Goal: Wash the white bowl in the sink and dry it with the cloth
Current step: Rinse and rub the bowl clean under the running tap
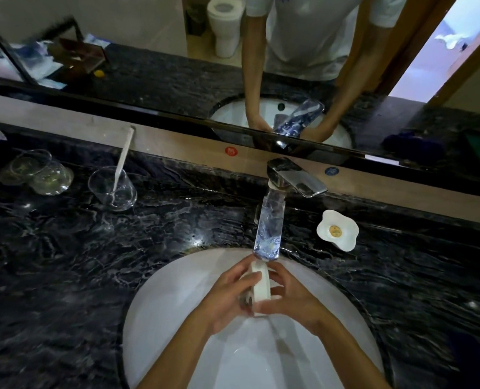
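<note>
The small white bowl [262, 287] is held on edge over the white sink [171, 304], just below the spout of the chrome faucet [272, 220]. My left hand [227, 296] grips it from the left, fingers curled over its rim. My right hand [292, 299] clasps it from the right. Whether water is running over it is hard to tell. A dark blue cloth [469, 357] lies on the counter at the lower right, dim and partly cut off.
The sink is set in a dark marble counter [93, 262]. A flower-shaped white dish [337, 230] sits right of the faucet. A glass with a toothbrush [112, 189] and upturned glasses [37, 172] stand at the left. A mirror runs along the back.
</note>
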Demonstrator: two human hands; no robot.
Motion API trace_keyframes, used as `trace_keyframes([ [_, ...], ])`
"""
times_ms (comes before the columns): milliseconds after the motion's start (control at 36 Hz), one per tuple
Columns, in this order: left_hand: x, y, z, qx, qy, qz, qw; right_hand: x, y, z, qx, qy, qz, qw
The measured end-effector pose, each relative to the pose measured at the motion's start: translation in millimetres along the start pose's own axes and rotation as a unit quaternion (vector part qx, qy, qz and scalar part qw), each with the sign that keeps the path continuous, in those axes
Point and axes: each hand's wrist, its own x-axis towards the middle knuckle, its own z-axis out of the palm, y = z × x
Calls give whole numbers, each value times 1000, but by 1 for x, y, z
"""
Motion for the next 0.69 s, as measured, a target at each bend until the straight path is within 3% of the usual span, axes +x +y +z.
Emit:
trace_keyframes([
  [167, 7, -5, 0, -10, 22, -7, 1000, -2, 7, 9, -59, 36, -23, 997],
  [306, 10, 1, 3, 15, 64, -54, 996, -3, 13, 17, -111, 40, -68, 991],
  [417, 10, 3, 2, 17, 57, -84, 995, -3, 15, 21, -166, 89, -101, 977],
  [611, 5, 7, 3, 42, 36, -13, 998, 1, 6, 12, 1, 29, -48, 998],
  [694, 4, 5, 0, 40, 43, -3, 998, 0, -2, 5, 23, 14, -21, 999],
])
